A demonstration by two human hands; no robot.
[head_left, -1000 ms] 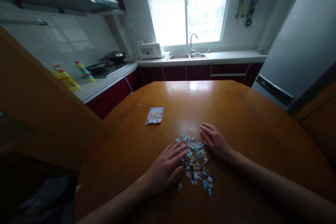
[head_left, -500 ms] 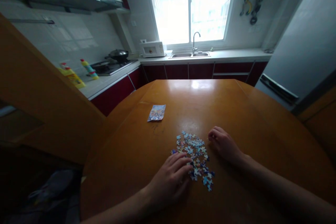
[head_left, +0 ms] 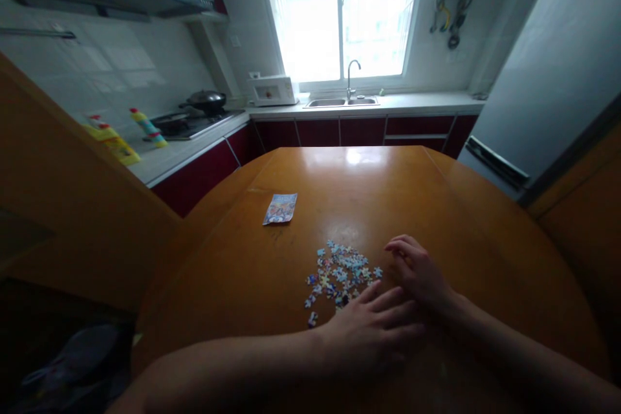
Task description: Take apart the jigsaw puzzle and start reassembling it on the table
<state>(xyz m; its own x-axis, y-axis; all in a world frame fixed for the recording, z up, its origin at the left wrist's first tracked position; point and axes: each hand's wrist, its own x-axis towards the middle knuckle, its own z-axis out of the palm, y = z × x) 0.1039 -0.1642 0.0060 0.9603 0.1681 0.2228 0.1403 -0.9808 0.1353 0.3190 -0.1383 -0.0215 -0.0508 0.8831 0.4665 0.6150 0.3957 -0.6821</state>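
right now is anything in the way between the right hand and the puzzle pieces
Nothing visible stands between the fingertips of the right hand and the puzzle pieces. Lower in view, the left hand is at their near right edge and could block a path there.

Puzzle pieces (head_left: 342,268) partly behind left grip (head_left: 369,333)
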